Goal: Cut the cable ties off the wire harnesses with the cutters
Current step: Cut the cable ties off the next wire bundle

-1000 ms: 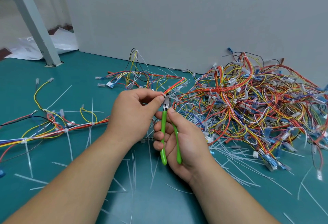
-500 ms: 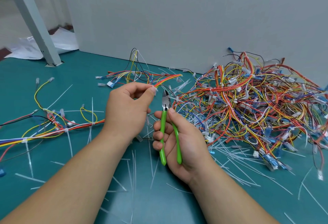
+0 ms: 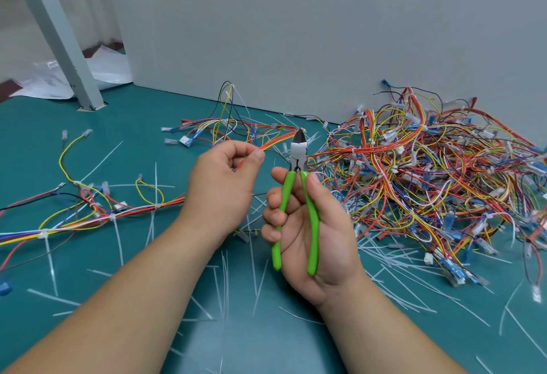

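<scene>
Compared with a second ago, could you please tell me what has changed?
The cutters have come away from the left hand: a second ago their tip met the orange wires at the thumb, now it stands apart, higher and to the right. Nothing was picked up or let go. The left hand still pinches those wires, the right hand still grips the handles, and the wire pile lies as before.

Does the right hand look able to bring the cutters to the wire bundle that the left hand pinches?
Probably yes. The right hand holds the cutters upright, their tip just beside the orange wire bundle leaving the left hand; nothing lies between them.
</scene>
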### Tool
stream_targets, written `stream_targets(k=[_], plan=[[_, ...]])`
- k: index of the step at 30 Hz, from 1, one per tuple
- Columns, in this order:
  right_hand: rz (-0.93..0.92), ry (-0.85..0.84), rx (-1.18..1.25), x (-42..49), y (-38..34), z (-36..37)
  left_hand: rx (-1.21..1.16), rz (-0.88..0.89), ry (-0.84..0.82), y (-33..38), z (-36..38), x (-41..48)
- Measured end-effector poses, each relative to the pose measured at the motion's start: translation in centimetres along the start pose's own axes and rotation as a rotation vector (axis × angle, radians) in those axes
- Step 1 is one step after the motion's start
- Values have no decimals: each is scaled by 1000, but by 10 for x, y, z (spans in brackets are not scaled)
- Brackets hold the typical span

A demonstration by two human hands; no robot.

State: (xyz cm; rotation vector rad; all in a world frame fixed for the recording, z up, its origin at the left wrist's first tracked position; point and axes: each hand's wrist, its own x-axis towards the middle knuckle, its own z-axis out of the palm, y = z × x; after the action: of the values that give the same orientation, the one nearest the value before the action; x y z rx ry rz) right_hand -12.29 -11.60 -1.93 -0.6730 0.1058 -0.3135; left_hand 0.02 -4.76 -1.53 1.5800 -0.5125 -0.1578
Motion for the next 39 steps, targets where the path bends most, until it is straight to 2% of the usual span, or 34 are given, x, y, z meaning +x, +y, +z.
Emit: stream_targets(k=[3,7,13,20,25,30,33,39], plan=[[26,-36,97,1,-4,-2,67,26,-17,0,2,-2],[53,-33,188,1,-8,-6,32,-39,-59,0,3,-3],[11,78,156,3,-9,-4,-165,-177,-171,5,5,-5],[-42,61,114,3,-6,-3,-282,-175,-274,12,3,-9],[-127,106,-35,4,2,-5,-216,-201,-196,11,2,-8],[-364,254,-450,2,11,-6,-250,-293,-204,13,0,-5],[-391,257,-532,1,12,-6,-176,-236,-180,16,3,-7],[-348,291,-531,3,11,-7,46,-13,-87,16,3,-12]])
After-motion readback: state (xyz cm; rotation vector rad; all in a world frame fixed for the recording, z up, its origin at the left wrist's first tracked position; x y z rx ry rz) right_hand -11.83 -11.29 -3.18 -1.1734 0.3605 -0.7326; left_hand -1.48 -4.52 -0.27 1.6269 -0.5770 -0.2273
